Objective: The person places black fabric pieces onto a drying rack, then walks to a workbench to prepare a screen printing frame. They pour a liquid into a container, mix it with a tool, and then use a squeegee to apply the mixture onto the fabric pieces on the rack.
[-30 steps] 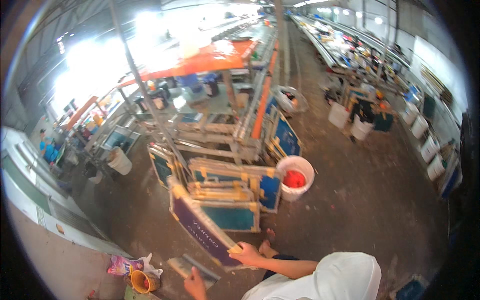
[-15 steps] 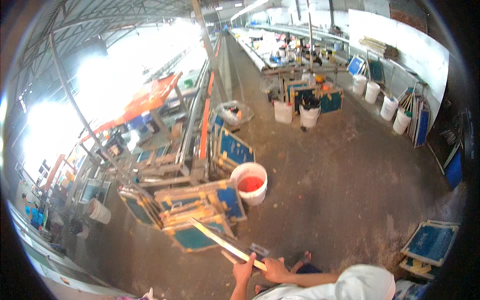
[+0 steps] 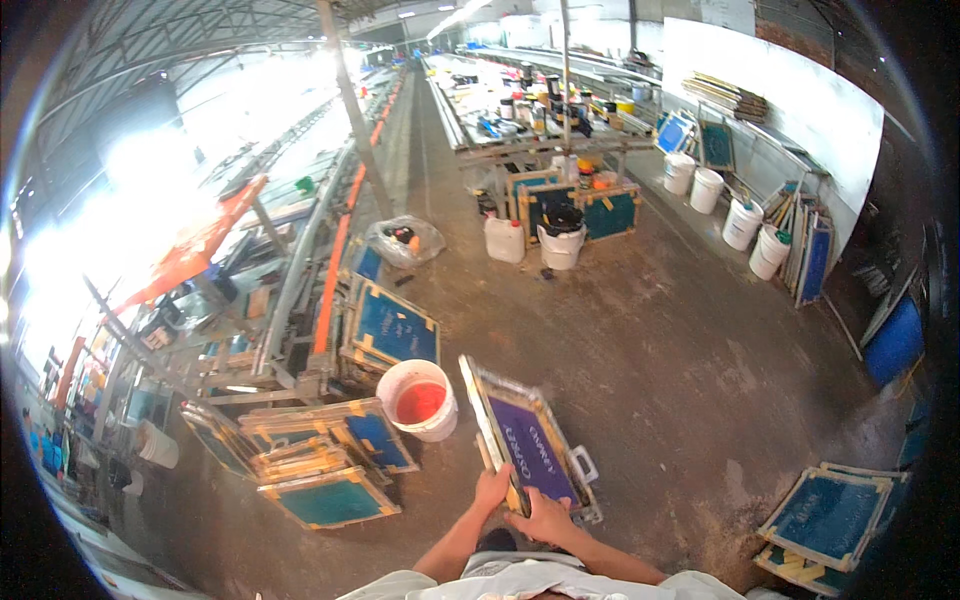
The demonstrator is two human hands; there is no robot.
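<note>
At the bottom centre, my left hand (image 3: 492,486) and my right hand (image 3: 543,522) both grip a framed screen (image 3: 518,415) with a purple face, white lettering and pale taped edges. It is tilted lengthwise away from my body. My left fingers close round its left edge and a narrow strip beside it; my right hand wraps the near end. Behind the purple face, a metal edge with a handle (image 3: 585,466) shows at the right; I cannot tell whether it is a separate piece. Just left of the screen's far end stands a white bucket (image 3: 416,375) with red contents.
Screen frames lean at the lower left (image 3: 326,499), centre left (image 3: 392,325) and lower right (image 3: 820,510). Farther off are white buckets (image 3: 742,222), a jerrycan (image 3: 505,240), a bagged bundle (image 3: 405,240), long cluttered tables (image 3: 450,120) and a post (image 3: 350,120). A person in blue (image 3: 45,448) is at far left.
The view has swung right toward the aisle. The screen, earlier angled left with its lettering showing, then seen edge-on, now points forward with its purple face showing, held in both hands.
</note>
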